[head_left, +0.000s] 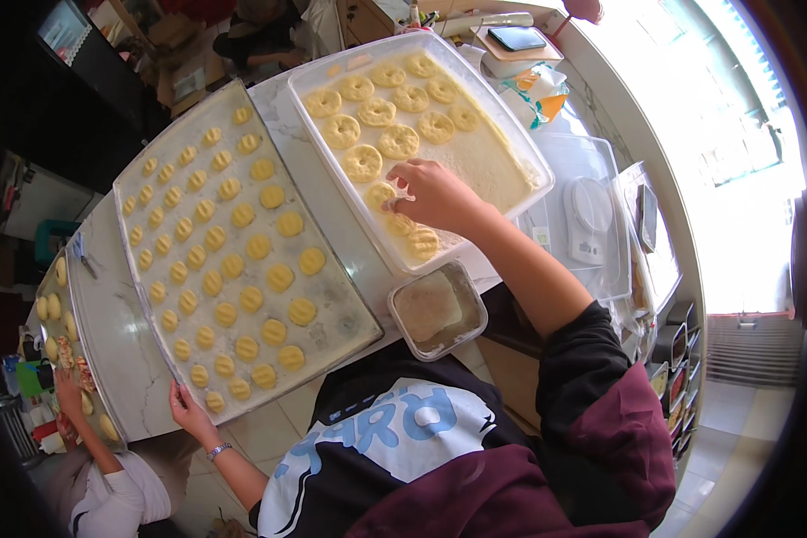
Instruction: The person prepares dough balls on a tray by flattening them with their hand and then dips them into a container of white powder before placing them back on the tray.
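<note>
My right hand (pixel 426 195) pinches a dough piece (pixel 387 199) in the white tub (pixel 520 148); my left hand (pixel 188 411) grips the near edge of the baking tray (pixel 332 300).

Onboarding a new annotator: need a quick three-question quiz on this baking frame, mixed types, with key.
1. True or false: the right hand is inside the white plastic tub of crumb-coated dough rounds.
2. Which does the left hand touch? A) the small square container B) the edge of the big metal tray C) the kitchen scale
3. Fill in: the small square container sits at the table's near edge, between the big metal tray and the ____.

Key: 1 true; 2 B; 3 white plastic tub.
</note>
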`<action>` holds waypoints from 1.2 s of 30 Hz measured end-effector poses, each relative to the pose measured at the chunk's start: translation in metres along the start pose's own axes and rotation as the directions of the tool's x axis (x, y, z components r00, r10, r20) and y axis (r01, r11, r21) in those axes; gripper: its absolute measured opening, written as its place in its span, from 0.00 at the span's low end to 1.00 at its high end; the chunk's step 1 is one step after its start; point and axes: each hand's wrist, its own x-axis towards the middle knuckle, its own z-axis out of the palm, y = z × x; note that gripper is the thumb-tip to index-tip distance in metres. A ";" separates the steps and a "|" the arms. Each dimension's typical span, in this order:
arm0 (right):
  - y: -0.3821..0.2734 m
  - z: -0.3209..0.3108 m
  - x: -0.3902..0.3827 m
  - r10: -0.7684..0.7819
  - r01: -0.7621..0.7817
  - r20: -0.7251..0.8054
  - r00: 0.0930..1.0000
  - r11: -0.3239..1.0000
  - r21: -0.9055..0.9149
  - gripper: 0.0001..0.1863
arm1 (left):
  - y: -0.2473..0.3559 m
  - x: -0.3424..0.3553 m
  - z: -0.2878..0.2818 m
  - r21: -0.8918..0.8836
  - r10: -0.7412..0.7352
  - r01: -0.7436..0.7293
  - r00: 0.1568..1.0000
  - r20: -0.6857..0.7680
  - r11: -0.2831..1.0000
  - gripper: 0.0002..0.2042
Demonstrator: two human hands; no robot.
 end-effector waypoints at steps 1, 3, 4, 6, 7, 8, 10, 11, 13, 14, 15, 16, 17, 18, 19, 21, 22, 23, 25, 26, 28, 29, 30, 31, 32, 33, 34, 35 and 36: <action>-0.003 0.003 0.003 0.007 -0.007 0.003 1.000 0.999 -0.049 0.21 | -0.001 0.001 0.001 0.002 0.004 -0.004 1.000 0.001 1.000 0.15; -0.011 0.006 0.008 0.031 -0.027 0.029 0.999 0.992 -0.120 0.21 | -0.001 -0.001 0.000 0.012 0.007 -0.007 1.000 -0.008 1.000 0.15; -0.016 0.005 0.010 0.052 -0.045 0.047 0.998 0.989 -0.144 0.21 | -0.001 0.000 0.000 0.014 0.010 -0.010 1.000 -0.004 1.000 0.15; -0.020 0.005 0.011 0.087 -0.074 0.075 0.993 0.984 -0.164 0.20 | -0.003 0.000 -0.002 0.017 0.012 -0.012 1.000 0.006 1.000 0.15; -0.019 0.007 0.013 0.098 -0.084 0.085 0.992 0.984 -0.159 0.21 | -0.003 0.000 -0.003 0.022 0.015 -0.015 1.000 0.001 1.000 0.15; -0.016 0.009 0.014 0.112 -0.096 0.093 0.989 0.983 -0.157 0.22 | -0.002 0.000 -0.002 0.025 0.017 -0.017 1.000 -0.002 1.000 0.15; -0.011 0.013 0.016 0.070 -0.058 0.074 0.995 0.988 -0.144 0.21 | 0.000 -0.001 0.000 0.017 0.022 -0.022 1.000 -0.003 1.000 0.15; -0.009 0.015 0.016 0.048 -0.039 0.066 0.997 0.990 -0.136 0.21 | 0.000 -0.001 0.000 0.007 0.024 -0.024 1.000 -0.002 1.000 0.15; -0.007 0.016 0.017 0.026 -0.021 0.047 0.999 0.993 -0.117 0.20 | 0.002 -0.002 0.000 -0.009 0.023 -0.023 1.000 0.002 1.000 0.15; -0.006 0.017 0.016 0.017 -0.013 0.036 0.999 0.994 -0.108 0.20 | 0.001 -0.002 0.000 -0.015 0.020 -0.019 1.000 0.006 1.000 0.15; -0.004 0.017 0.016 -0.019 0.021 0.022 1.000 0.993 -0.114 0.20 | 0.001 -0.002 0.000 -0.021 0.017 -0.016 1.000 0.010 1.000 0.15; -0.001 0.018 0.015 -0.053 0.054 0.006 0.999 0.991 -0.120 0.19 | 0.001 -0.002 0.001 -0.023 0.016 -0.016 1.000 0.010 1.000 0.15; 0.000 0.018 0.015 -0.091 0.089 -0.007 0.996 0.988 -0.126 0.19 | 0.001 -0.002 0.000 -0.024 0.015 -0.014 1.000 0.007 1.000 0.15; 0.000 0.016 0.014 -0.076 0.074 -0.022 0.997 0.992 -0.100 0.19 | 0.000 -0.001 0.000 -0.026 0.013 -0.013 1.000 0.004 1.000 0.14; 0.000 0.013 0.012 -0.062 0.059 -0.038 0.997 0.996 -0.073 0.19 | 0.000 -0.001 0.000 -0.023 0.012 -0.012 1.000 0.005 1.000 0.15; -0.001 0.004 0.007 -0.007 0.007 -0.008 1.000 0.999 -0.044 0.19 | 0.002 -0.003 0.000 -0.017 0.007 -0.007 1.000 0.004 1.000 0.15; -0.002 -0.001 0.003 0.032 -0.031 0.034 0.999 0.999 -0.043 0.19 | 0.002 -0.003 0.000 -0.014 0.004 -0.004 1.000 0.002 1.000 0.15; -0.004 -0.004 0.000 0.073 -0.070 0.075 0.995 0.997 -0.045 0.20 | 0.002 -0.003 0.000 -0.012 0.002 -0.002 1.000 0.002 1.000 0.15; -0.007 -0.005 -0.007 0.104 -0.094 0.124 0.987 0.992 -0.085 0.20 | 0.001 -0.002 -0.001 -0.013 0.005 -0.005 1.000 0.000 1.000 0.15; -0.008 -0.005 -0.010 0.121 -0.106 0.147 0.982 0.989 -0.106 0.20 | 0.001 -0.002 0.000 -0.017 0.011 -0.011 1.000 -0.001 1.000 0.15; -0.011 -0.003 -0.012 0.102 -0.094 0.150 0.983 0.994 -0.060 0.19 | 0.000 -0.002 0.000 -0.024 0.017 -0.017 1.000 -0.003 1.000 0.15; -0.011 -0.002 -0.013 0.094 -0.090 0.151 0.984 0.995 -0.036 0.18 | 0.003 -0.003 0.001 -0.027 0.018 -0.018 1.000 -0.003 0.999 0.15; -0.011 0.000 -0.013 0.084 -0.081 0.136 0.987 0.996 -0.026 0.18 | 0.006 -0.003 0.002 -0.031 0.020 -0.020 1.000 -0.003 0.999 0.15; -0.010 0.002 -0.013 0.073 -0.072 0.120 0.990 0.997 -0.016 0.17 | 0.006 -0.003 0.003 -0.031 0.015 -0.014 1.000 0.002 0.999 0.15; -0.010 0.003 -0.012 0.060 -0.060 0.105 0.993 0.998 -0.005 0.17 | 0.007 -0.003 0.002 -0.029 0.009 -0.009 1.000 0.004 1.000 0.15; -0.010 0.002 -0.013 0.052 -0.053 0.084 0.995 0.999 0.006 0.16 | 0.007 -0.003 0.002 -0.028 0.004 -0.003 1.000 0.005 1.000 0.15; -0.010 -0.001 -0.015 0.045 -0.047 0.062 0.997 0.999 0.017 0.16 | 0.007 -0.003 0.001 -0.019 0.002 -0.002 1.000 0.007 1.000 0.15; -0.009 -0.003 -0.017 0.037 -0.039 0.042 0.998 0.999 0.029 0.16 | 0.006 -0.003 0.001 -0.009 -0.001 0.001 1.000 0.007 1.000 0.15; -0.008 -0.007 -0.020 0.055 -0.056 0.073 0.996 0.998 0.010 0.16 | 0.006 -0.004 0.000 0.001 -0.004 0.004 1.000 0.007 1.000 0.15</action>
